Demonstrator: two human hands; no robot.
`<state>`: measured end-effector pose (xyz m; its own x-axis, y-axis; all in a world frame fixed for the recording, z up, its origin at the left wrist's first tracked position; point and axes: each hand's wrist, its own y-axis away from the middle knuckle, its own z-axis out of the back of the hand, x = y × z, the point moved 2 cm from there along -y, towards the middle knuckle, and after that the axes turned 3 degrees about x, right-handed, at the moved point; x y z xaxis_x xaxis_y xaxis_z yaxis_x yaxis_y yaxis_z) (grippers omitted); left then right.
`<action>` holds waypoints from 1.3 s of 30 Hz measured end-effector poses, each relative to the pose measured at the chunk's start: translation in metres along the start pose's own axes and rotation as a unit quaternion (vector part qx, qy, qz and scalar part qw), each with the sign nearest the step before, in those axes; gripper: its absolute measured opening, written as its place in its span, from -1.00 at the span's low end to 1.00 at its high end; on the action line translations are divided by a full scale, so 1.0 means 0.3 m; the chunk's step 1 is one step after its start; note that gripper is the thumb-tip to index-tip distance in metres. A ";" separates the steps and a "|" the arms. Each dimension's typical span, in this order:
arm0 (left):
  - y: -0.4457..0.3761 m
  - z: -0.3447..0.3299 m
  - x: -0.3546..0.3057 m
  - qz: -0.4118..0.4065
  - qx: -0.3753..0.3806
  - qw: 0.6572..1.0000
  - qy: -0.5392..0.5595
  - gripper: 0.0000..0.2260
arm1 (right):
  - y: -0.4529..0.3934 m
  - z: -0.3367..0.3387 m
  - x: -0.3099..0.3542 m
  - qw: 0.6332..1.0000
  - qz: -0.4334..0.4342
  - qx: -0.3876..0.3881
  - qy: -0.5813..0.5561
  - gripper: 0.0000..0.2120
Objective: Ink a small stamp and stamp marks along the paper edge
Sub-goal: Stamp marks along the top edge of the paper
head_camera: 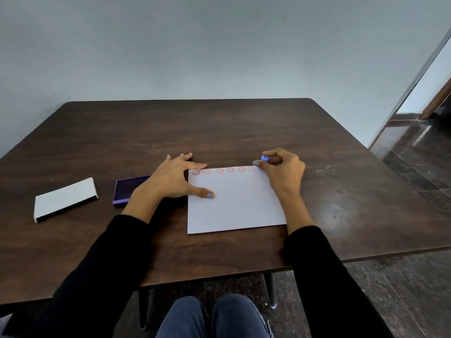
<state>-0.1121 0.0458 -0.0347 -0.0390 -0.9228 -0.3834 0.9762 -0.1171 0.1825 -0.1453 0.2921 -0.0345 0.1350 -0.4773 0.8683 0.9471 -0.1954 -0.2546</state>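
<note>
Now the whole matter turns on the far right corner of the paper (234,203), because that is where the stamp (264,159) sits and where the row runs out. The sheet lies flat on the table (244,128) with its long axis running left to right, and six red smiley marks (219,171) line its far edge, starting at the left corner and stepping rightward. The right hand (284,170) pinches the small blue stamp between thumb and fingers, holding it at that far right corner, just beyond the last mark; whether its face touches the paper cannot be told. The left hand (177,178) holds nothing: it is spread open, its fingers lying on the table at the sheet's far left corner and its thumb pressing down on the paper. The purple ink pad (127,189) lies to the left, partly hidden under the left wrist, with a white lid (64,198) further left still. So the ink lies well across from the stamping hand, on the left hand's side. By my judgement little room remains along this edge, perhaps one more mark, and any re-inking would mean reaching the right hand across the sheet and past the holding hand.
</note>
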 end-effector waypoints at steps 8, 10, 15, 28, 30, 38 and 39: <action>0.004 0.006 -0.002 0.003 0.009 1.000 0.001 -0.14 | 0.002 -0.013 0.007 1.000 0.008 -0.001 0.026 -0.75; 0.005 0.006 -0.004 0.005 0.015 1.000 0.004 -0.10 | 0.001 -0.013 0.011 1.000 0.003 -0.004 0.027 -0.75; 0.004 0.001 -0.006 0.005 0.016 1.000 0.002 -0.10 | -0.004 -0.013 0.018 0.999 -0.015 -0.004 0.035 -0.77; 0.011 0.005 -0.010 0.013 0.016 1.000 0.007 -0.11 | -0.006 -0.020 0.017 0.999 -0.021 -0.012 0.047 -0.78; 0.008 0.006 -0.011 0.013 0.015 1.000 0.007 -0.14 | -0.006 -0.020 0.015 0.999 -0.022 -0.011 0.048 -0.77; 0.009 0.004 -0.011 0.009 0.009 1.000 0.003 -0.22 | -0.004 -0.028 0.017 0.997 -0.009 -0.004 0.072 -0.78; 0.007 0.005 -0.012 0.010 0.008 1.000 0.003 -0.22 | -0.006 -0.028 0.017 0.998 -0.013 -0.005 0.068 -0.78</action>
<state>-0.1102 0.0482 -0.0315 -0.0183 -0.9225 -0.3856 0.9731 -0.1050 0.2050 -0.1487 0.2829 -0.0330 0.0687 -0.5831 0.8095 0.9470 -0.2170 -0.2366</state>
